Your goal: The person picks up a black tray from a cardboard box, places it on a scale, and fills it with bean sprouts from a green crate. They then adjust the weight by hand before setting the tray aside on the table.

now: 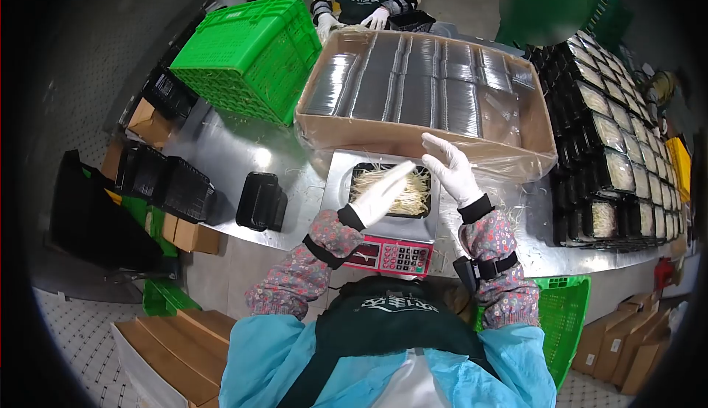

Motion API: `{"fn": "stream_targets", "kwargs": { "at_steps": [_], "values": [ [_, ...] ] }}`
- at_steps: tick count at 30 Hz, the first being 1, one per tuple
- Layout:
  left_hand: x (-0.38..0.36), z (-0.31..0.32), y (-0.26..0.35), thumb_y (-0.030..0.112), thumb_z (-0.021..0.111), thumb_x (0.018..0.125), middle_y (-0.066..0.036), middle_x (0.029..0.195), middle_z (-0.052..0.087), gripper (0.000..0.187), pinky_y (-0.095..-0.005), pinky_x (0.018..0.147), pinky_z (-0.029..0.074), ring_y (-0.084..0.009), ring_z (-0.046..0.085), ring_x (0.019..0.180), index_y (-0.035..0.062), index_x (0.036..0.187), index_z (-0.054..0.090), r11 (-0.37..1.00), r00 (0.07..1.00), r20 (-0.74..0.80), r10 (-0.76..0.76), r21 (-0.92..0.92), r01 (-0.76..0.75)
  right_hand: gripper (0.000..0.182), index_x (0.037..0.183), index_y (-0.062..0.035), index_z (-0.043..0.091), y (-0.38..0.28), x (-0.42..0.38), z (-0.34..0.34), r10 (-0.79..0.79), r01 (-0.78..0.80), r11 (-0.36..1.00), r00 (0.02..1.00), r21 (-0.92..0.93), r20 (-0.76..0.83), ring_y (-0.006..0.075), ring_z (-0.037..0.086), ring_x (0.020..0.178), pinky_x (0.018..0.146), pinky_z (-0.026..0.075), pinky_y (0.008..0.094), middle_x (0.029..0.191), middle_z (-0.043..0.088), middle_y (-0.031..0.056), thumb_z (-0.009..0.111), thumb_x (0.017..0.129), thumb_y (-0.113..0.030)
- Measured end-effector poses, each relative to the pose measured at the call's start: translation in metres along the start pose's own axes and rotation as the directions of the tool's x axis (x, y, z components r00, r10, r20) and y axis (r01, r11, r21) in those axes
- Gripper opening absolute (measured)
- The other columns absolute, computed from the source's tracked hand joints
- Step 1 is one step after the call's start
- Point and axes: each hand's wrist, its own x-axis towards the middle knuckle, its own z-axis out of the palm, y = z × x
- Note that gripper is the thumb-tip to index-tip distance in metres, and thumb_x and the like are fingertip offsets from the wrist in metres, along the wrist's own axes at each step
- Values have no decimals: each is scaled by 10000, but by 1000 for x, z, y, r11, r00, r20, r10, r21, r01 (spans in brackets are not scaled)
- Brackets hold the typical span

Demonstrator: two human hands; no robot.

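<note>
Nothing is held in either gloved hand: the left hand is stretched flat over a black tray of pale bean sprouts, and the right hand is lifted open just beside it, fingers spread. The tray is set on a small scale in front of the person, on the shiny metal table. It looks nearly full, so the filling seems almost done, but no lid is seen on it yet. Clear lids are stacked in the big cardboard box just behind. Many filled trays are piled at the right, and empty black trays are waiting at the left, so much is done and more is left.
</note>
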Motion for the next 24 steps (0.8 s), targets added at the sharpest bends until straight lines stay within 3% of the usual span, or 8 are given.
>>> {"fn": "stream_targets", "kwargs": {
  "at_steps": [3, 8, 10, 12, 13, 16, 20, 24],
  "values": [
    [2, -8, 14, 192, 438, 992, -149, 1467, 398, 419, -374, 1152, 220, -281, 326, 1389, 77, 1395, 452, 968, 982, 136, 132, 197, -157, 544, 1346, -36, 491, 13, -7, -10, -24, 32, 970, 999, -240, 34, 303, 532, 1207, 1024, 420, 379, 1306, 541, 176, 677, 861, -198],
    [-15, -71, 41, 154, 417, 997, -194, 1475, 362, 440, -346, 1114, 297, -235, 384, 1349, -64, 1380, 407, 978, 874, -451, 179, -13, -207, 608, 1355, -40, 479, 7, -18, -22, -71, 64, 904, 997, -422, 1, 339, 497, 1235, 1044, 393, 395, 1323, 516, 214, 696, 831, -261],
    [-17, -74, 25, 339, 613, 899, -246, 1447, 365, 681, -381, 1141, 232, -321, 341, 1365, -38, 1409, 366, 986, 855, -494, 157, 127, -107, 726, 1380, -45, 443, 0, -20, -9, -122, 163, 719, 987, -675, 107, 378, 447, 1268, 1061, 368, 429, 1356, 479, 235, 714, 790, -368],
    [-24, -55, -24, 378, 697, 821, -258, 1460, 335, 819, -462, 1143, 211, -395, 256, 1394, -55, 1412, 331, 591, 984, -164, 72, 801, 90, 932, 1424, -125, 399, -9, -19, 16, 49, 171, 566, 970, -807, 240, 464, 372, 1303, 1081, 333, 486, 1429, 381, 256, 767, 662, -514],
    [-18, -41, -6, 463, 768, 705, -284, 1436, 335, 972, -516, 1136, 181, -451, 211, 1384, -49, 1404, 328, 723, 981, -173, 87, 689, 57, 956, 1421, -142, 407, -12, -18, 25, 112, 204, 465, 952, -862, 286, 477, 360, 1308, 1086, 327, 488, 1435, 373, 256, 776, 633, -538],
    [-12, -8, -13, 515, 739, 705, -250, 1352, 435, 966, -485, 1077, 294, -419, 366, 1280, -50, 1388, 354, 599, 989, 98, 113, 787, -147, 963, 1383, -159, 472, -10, -11, 28, 245, 261, 279, 911, -924, 331, 492, 365, 1297, 1058, 357, 494, 1435, 376, 251, 796, 578, -576],
    [-6, -7, -18, 542, 709, 721, -233, 1287, 492, 938, -458, 1021, 361, -396, 446, 1183, -50, 1371, 382, 708, 993, 110, 51, 697, -113, 711, 1173, -114, 623, 3, -5, 5, 395, 243, 237, 860, -941, 322, 359, 613, 1047, 792, 511, 447, 1172, 614, 206, 790, 604, -505],
    [21, -6, -24, 573, 683, 729, -191, 1079, 570, 772, -459, 892, 428, -360, 531, 1007, -12, 1213, 547, 588, 981, 137, -134, 808, -33, 145, 727, -98, 697, 23, -15, 26, 199, 278, 168, 930, -946, 309, 295, 686, 690, 596, 528, 425, 707, 686, 115, 658, 729, -237]
  ]
}}
